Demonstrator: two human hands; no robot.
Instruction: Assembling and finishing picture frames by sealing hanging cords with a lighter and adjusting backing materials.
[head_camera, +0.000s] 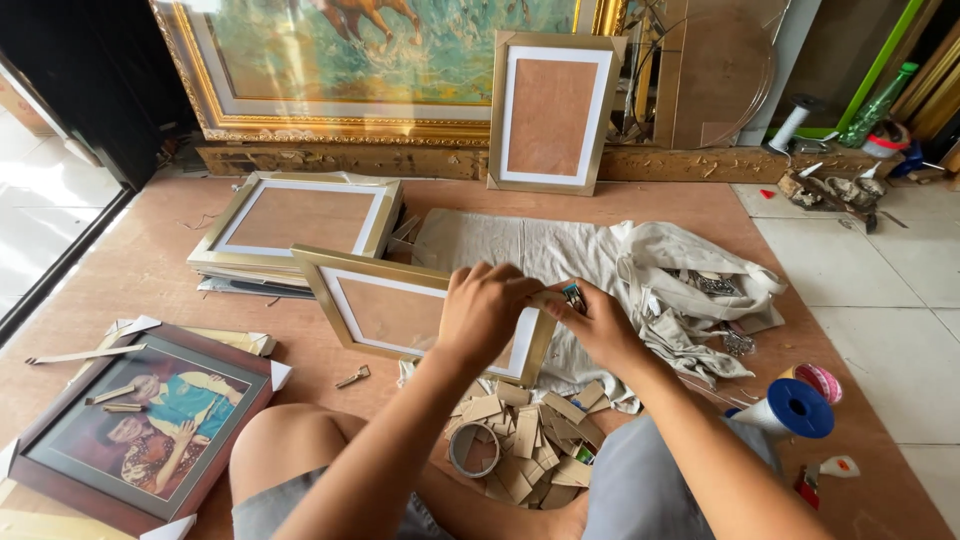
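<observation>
A gold picture frame (352, 275) with a brown backing board stands tilted on the floor board in front of me. My left hand (485, 308) grips its upper right edge. My right hand (600, 320) meets it there, fingers pinched on something small at the frame's corner; a ring shows on one finger. Below the hands lie a pile of cardboard corner pieces (535, 435) and a roll of tape (472, 450).
A stack of gold frames (300, 220) lies at the left, another leans on the wall (550, 110). A dark framed portrait (150, 420) sits at lower left. A crumpled cloth (680, 270), a blue-ended spool (795, 410) and a large gilt painting (380, 60) surround me.
</observation>
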